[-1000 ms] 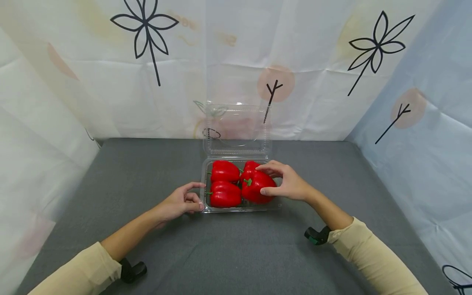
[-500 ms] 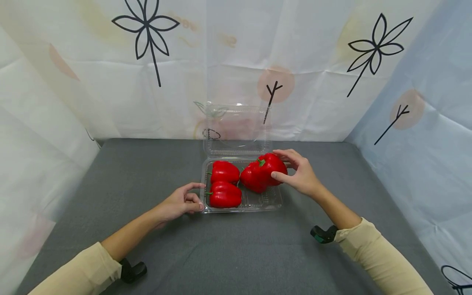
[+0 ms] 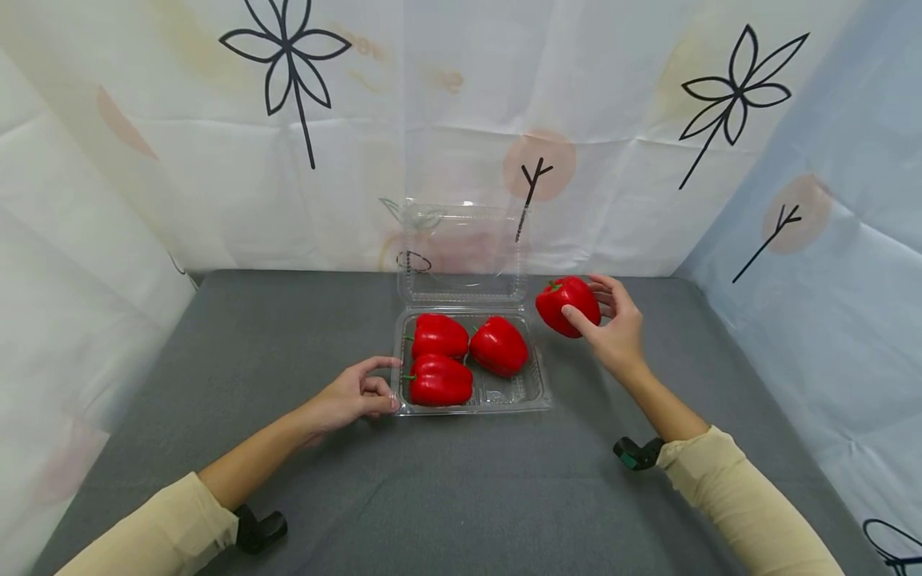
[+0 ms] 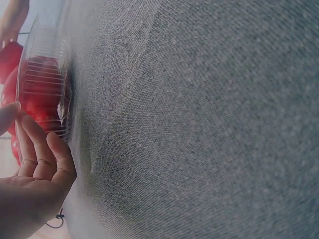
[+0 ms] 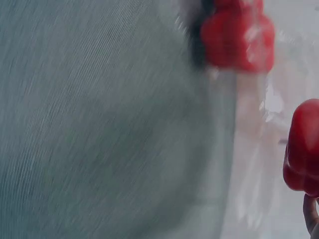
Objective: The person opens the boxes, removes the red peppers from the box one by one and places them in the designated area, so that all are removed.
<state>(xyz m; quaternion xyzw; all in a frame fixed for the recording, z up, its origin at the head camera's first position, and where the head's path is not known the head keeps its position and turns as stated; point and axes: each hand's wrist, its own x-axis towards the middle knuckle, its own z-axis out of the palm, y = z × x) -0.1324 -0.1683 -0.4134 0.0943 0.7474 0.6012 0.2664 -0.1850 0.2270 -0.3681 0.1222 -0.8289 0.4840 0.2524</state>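
My right hand [image 3: 618,330] grips a red bell pepper [image 3: 565,302], raised to the right of a clear plastic clamshell container [image 3: 519,404]; in the right wrist view that held pepper [image 5: 305,149] is at the right edge, over a fingertip. My left hand [image 3: 349,398] pinches the container's left rim, thumb and fingers meeting at its edge in the left wrist view. Inside the container lie three more peppers: a back-left pepper [image 3: 439,334], a front-left pepper [image 3: 441,380] and a right pepper [image 3: 499,346]. The front-right part of the tray shows bare plastic.
The container's transparent lid [image 3: 464,252] stands upright behind it, against the patterned curtain [image 3: 612,200]. Grey cloth [image 3: 461,488] covers the table. Black wrist mounts, left [image 3: 259,530] and right [image 3: 637,454], hang beneath the sleeves.
My right hand has lifted a bell pepper from the front right of the container and carried it right and back, past the rim. The left hand stays on the rim.
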